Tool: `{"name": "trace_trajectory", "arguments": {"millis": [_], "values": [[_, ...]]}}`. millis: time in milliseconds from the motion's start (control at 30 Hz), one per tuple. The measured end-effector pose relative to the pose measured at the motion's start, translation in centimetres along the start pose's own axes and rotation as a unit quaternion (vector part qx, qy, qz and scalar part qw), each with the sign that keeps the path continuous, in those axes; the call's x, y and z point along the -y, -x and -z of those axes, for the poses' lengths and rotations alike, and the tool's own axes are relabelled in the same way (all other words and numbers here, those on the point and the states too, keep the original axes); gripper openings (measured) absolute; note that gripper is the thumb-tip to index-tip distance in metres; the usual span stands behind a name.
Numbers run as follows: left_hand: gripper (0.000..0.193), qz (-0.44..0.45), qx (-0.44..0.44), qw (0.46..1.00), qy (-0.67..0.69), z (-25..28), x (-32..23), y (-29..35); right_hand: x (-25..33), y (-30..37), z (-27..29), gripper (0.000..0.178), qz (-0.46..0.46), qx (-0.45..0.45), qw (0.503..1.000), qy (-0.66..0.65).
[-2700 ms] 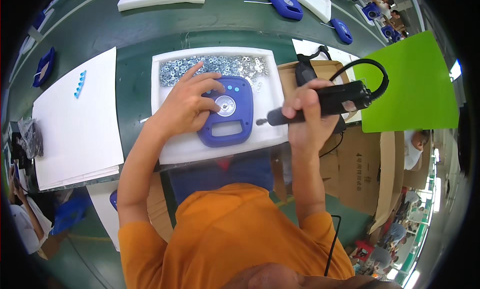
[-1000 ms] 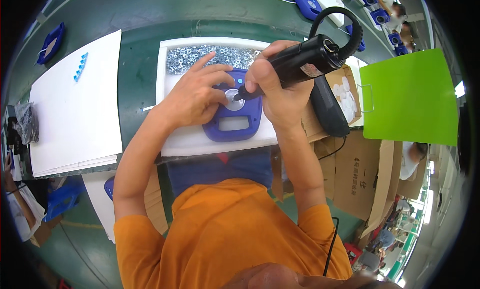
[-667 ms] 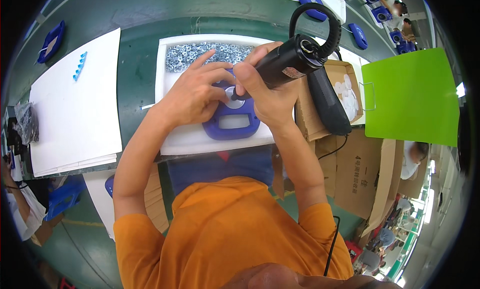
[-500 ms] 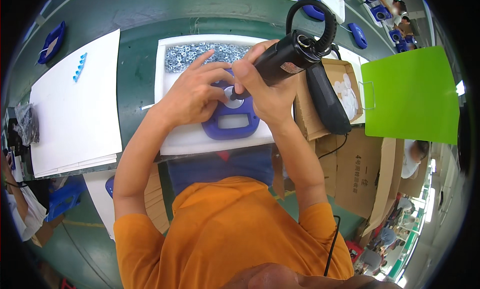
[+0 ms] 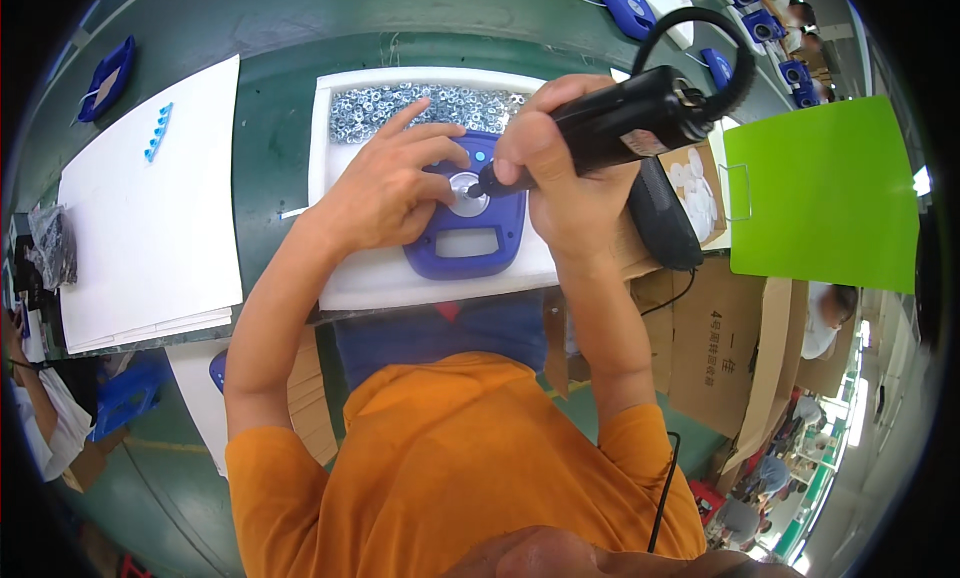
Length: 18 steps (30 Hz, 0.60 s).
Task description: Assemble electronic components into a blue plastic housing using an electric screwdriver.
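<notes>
My right hand [image 5: 568,193] is wrapped round a black electric screwdriver [image 5: 630,123], which lies tilted with its cable end up to the right. The narrow tip of the screwdriver reaches a round silver disc [image 5: 466,202] set in a blue plastic housing [image 5: 462,263]. At the disc's left edge rests the thumb of my left hand [image 5: 385,183]; its bent forefinger is over the housing and the other fingers are spread. Any screw under the tip is too small to make out. The housing lies flat on a white foam tray [image 5: 365,288].
Many small metal nuts or washers [image 5: 375,113] fill the tray's far end. White sheets [image 5: 150,228] with a blue strip [image 5: 158,133] lie left. A cardboard box of white discs [image 5: 697,193], a black mesh-sided case [image 5: 662,218] and a green board [image 5: 820,193] stand right. Blue housings [image 5: 626,10] lie farther off.
My right hand and the screwdriver's body have swung right and tilted lower, while the tip stays by the disc. More of the housing shows. My left hand has hardly moved.
</notes>
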State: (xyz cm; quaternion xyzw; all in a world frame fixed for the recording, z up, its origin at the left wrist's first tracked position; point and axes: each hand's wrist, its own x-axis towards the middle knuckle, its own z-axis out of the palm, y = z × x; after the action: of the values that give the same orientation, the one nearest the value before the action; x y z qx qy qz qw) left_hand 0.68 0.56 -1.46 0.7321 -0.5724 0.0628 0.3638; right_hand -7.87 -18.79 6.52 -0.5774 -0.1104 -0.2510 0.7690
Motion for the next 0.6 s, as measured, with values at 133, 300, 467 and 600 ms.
{"name": "trace_trajectory", "arguments": {"millis": [133, 300, 467, 600], "values": [[0.024, -0.006, -0.011, 1.000, -0.007, -0.2, -0.1, 0.0, -1.4, 0.2, 0.7, 0.027, -0.015, 0.048, 0.995, 0.081], [0.025, 0.004, -0.009, 1.000, -0.002, -0.4, 0.1, 0.1, -1.5, 0.4, -0.1, 0.027, -0.039, 0.048, 0.996, 0.066], [0.026, 0.001, -0.008, 1.000, -0.009, -0.3, 0.0, 0.0, -1.5, 0.4, 0.2, 0.027, -0.040, 0.051, 0.996, 0.069], [0.039, 0.002, 0.004, 1.000, 0.006, -0.3, 0.2, 0.0, -2.3, 0.3, 0.6, 0.032, 0.001, 0.071, 0.996, 0.060]]}}
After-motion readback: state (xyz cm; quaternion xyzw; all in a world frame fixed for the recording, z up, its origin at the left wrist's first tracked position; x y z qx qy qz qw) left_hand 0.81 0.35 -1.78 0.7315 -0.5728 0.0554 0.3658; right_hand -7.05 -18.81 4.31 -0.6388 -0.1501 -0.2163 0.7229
